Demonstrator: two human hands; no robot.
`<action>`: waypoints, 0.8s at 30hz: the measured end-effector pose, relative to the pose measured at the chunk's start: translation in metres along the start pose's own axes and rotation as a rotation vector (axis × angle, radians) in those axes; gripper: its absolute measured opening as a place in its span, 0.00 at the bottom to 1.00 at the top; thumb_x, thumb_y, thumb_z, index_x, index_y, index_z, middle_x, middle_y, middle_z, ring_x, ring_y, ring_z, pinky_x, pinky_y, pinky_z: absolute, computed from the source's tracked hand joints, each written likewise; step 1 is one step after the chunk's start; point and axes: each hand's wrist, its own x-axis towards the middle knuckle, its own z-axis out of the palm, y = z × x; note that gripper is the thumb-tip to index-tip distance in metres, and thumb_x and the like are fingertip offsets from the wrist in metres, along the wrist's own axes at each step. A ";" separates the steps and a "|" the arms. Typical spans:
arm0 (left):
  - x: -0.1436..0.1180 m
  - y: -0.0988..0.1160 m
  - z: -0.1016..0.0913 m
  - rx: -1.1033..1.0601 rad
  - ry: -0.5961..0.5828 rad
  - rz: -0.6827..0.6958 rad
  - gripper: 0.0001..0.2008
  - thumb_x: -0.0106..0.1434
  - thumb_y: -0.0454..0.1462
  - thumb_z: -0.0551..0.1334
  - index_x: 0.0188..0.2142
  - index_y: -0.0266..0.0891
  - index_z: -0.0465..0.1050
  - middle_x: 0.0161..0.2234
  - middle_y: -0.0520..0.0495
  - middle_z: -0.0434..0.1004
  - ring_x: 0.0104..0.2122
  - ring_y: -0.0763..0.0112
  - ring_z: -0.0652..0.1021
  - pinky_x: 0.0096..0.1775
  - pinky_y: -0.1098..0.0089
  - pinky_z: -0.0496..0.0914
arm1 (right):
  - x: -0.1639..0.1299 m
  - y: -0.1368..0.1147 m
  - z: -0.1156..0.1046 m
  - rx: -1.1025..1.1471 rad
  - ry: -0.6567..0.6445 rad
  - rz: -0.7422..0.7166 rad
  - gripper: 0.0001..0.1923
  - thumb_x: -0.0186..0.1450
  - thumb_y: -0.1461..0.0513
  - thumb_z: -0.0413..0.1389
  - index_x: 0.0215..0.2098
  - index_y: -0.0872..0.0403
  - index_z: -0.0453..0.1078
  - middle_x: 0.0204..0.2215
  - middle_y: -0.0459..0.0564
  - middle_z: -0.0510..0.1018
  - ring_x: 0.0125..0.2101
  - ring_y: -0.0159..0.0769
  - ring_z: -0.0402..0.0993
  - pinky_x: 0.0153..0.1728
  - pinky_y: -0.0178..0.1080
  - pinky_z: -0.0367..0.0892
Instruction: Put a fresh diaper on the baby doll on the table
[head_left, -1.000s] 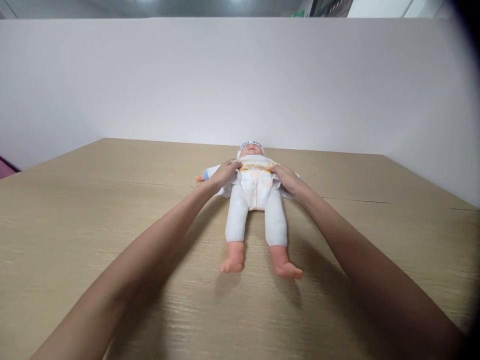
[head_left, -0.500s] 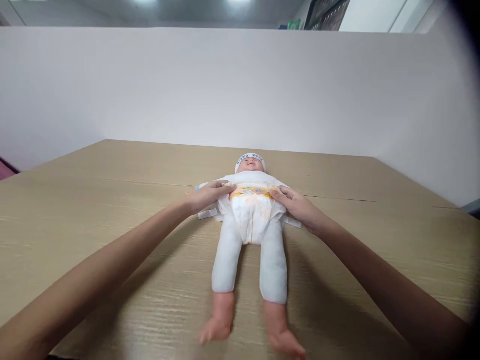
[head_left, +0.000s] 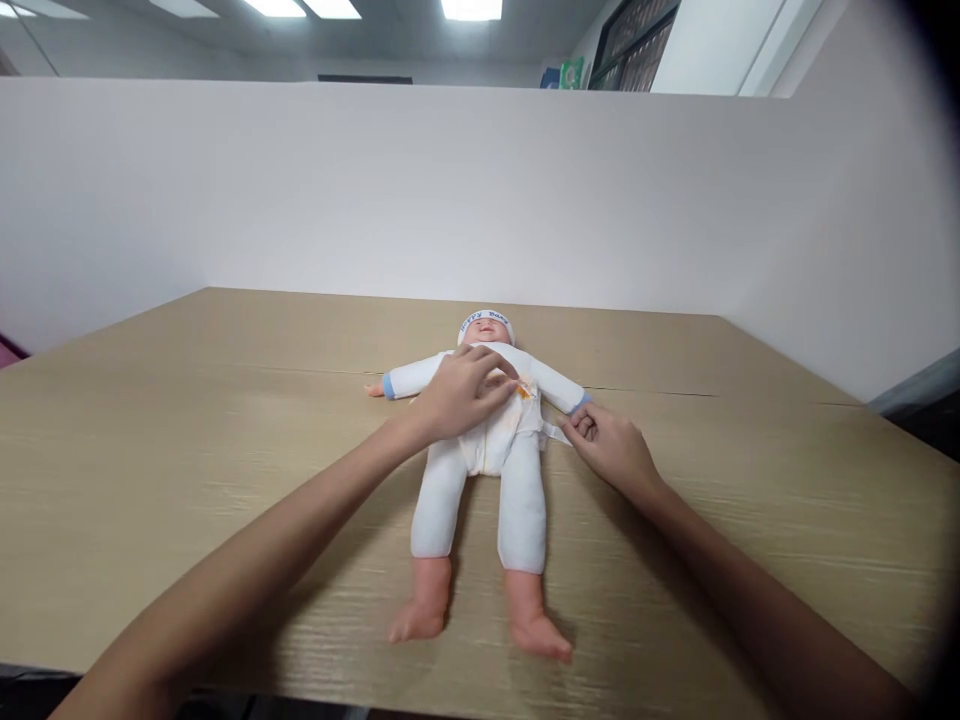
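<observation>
A baby doll (head_left: pixel 480 480) in a white suit and white cap lies face up on the wooden table (head_left: pixel 187 440), head away from me and bare feet toward me. It wears a white diaper (head_left: pixel 499 440) with a yellow printed waistband. My left hand (head_left: pixel 459 392) rests on the doll's belly, pressing the diaper front down. My right hand (head_left: pixel 611 448) is just right of the doll's hip, with thumb and fingers pinched on the diaper's right side tab (head_left: pixel 556 432), which is pulled outward. The doll's arms are spread to both sides.
White partition walls (head_left: pixel 480 190) stand along the back and right side of the table. The table's near edge runs along the bottom of the view. Ceiling lights and a dark window show above the partition.
The view lifted and the doll now sits nearer. My left hand moved from the diaper's left side onto the belly. My right hand slid outward and took hold of the right tab.
</observation>
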 end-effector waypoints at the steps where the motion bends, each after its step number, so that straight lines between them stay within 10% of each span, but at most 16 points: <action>1: 0.003 0.003 0.008 0.053 -0.030 0.034 0.14 0.78 0.47 0.61 0.51 0.43 0.81 0.52 0.44 0.83 0.57 0.52 0.76 0.61 0.50 0.67 | 0.000 0.000 0.002 -0.018 -0.003 0.005 0.21 0.69 0.42 0.59 0.34 0.49 0.71 0.31 0.48 0.80 0.31 0.40 0.74 0.34 0.41 0.60; 14: 0.007 0.002 0.031 0.270 -0.081 -0.004 0.22 0.71 0.56 0.69 0.55 0.47 0.81 0.57 0.45 0.79 0.58 0.47 0.71 0.63 0.45 0.65 | -0.002 -0.005 -0.001 -0.128 -0.177 0.103 0.25 0.69 0.38 0.56 0.31 0.49 0.64 0.27 0.48 0.75 0.29 0.40 0.67 0.32 0.41 0.53; 24: 0.009 0.005 0.030 0.251 -0.132 -0.065 0.26 0.70 0.57 0.69 0.58 0.45 0.78 0.60 0.43 0.78 0.61 0.43 0.69 0.61 0.45 0.65 | 0.026 -0.033 -0.039 0.574 -0.301 0.216 0.38 0.61 0.27 0.63 0.29 0.52 0.71 0.29 0.46 0.73 0.31 0.35 0.65 0.36 0.38 0.61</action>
